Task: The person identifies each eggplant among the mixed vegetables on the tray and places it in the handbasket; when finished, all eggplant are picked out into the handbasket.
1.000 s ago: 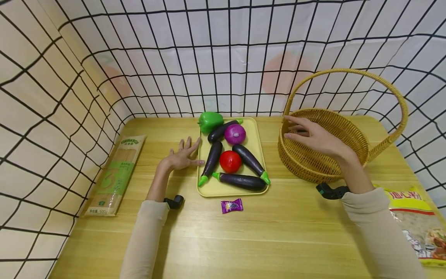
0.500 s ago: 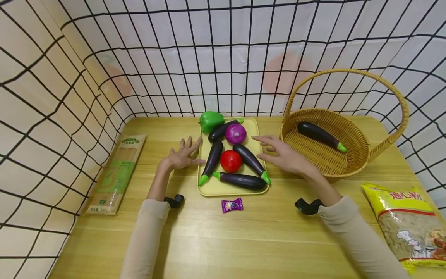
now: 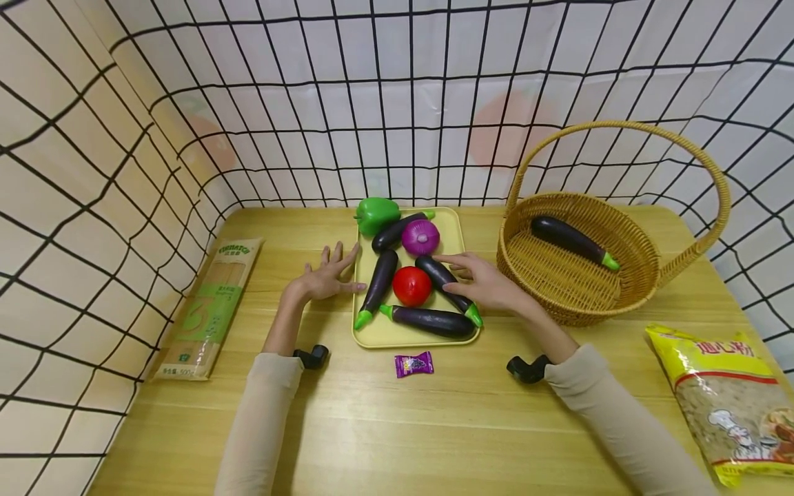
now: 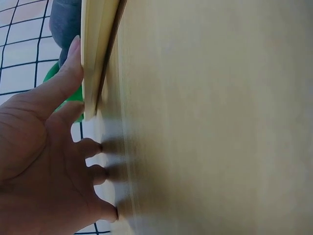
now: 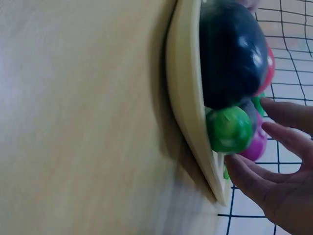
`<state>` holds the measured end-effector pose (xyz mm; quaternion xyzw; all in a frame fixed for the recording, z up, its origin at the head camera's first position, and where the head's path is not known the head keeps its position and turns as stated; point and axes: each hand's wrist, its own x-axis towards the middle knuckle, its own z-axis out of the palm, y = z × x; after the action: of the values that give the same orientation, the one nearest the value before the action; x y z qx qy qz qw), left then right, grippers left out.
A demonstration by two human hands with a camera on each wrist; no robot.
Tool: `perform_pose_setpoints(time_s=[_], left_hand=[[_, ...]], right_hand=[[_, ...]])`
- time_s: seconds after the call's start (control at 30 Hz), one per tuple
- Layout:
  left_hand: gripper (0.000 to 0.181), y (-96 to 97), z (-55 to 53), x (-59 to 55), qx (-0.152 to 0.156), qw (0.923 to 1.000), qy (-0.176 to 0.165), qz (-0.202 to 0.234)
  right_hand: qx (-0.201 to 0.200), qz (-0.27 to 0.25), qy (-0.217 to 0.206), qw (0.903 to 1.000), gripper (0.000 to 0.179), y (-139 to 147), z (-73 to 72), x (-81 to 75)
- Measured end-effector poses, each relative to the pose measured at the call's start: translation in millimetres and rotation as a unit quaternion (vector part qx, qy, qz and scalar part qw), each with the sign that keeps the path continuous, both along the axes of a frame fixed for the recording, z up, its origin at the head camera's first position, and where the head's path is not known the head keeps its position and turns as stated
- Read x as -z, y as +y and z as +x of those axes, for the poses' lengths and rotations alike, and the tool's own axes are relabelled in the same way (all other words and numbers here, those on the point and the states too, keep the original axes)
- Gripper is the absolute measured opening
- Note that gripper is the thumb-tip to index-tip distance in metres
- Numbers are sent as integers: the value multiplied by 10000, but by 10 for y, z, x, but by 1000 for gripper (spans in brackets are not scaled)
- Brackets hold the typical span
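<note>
A yellow tray (image 3: 372, 340) bears several dark eggplants with green caps, a red tomato (image 3: 412, 286), a purple onion (image 3: 421, 238) and a green bell pepper (image 3: 377, 215). My left hand (image 3: 322, 279) rests at the tray's left edge with spread fingers; in the left wrist view, thumb and forefinger touch the tray's side while other fingertips stand on the table. Over the tray's right side, my right hand (image 3: 486, 281) reaches with parted fingers above the right-hand eggplant (image 3: 439, 273), covering part of it. Its fingers (image 5: 247, 178) come close around the green cap (image 5: 229, 129) in the right wrist view.
A wicker basket (image 3: 577, 313) with a tall handle stands right of the tray, one eggplant (image 3: 567, 238) inside. A purple-wrapped candy (image 3: 414, 364) lies before the tray. A noodle pack (image 3: 207, 310) lies left, a yellow-topped food bag (image 3: 722, 406) right. Black wire grid (image 3: 409, 103) surrounds the table.
My right hand has moved left from above the basket to the right-hand eggplant on the tray. An eggplant in the basket has come into view. The left hand has stayed put.
</note>
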<state>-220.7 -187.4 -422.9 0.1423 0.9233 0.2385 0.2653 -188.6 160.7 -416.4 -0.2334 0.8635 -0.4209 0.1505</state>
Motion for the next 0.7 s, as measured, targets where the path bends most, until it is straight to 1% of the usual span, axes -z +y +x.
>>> perform_pose_setpoints(time_s=[0.1, 0.43, 0.7], left_hand=[[94, 2, -1, -3, 4, 10000, 1, -6], [94, 6, 6, -13, 60, 10000, 46, -27], [93, -5, 2, -3, 49, 10000, 49, -14]], right_hand=[[94, 43, -18, 9999, 58, -29, -13, 21], [218, 105, -92, 9997, 59, -50, -45, 58], [284, 188, -161, 9993, 59, -72, -46, 47]])
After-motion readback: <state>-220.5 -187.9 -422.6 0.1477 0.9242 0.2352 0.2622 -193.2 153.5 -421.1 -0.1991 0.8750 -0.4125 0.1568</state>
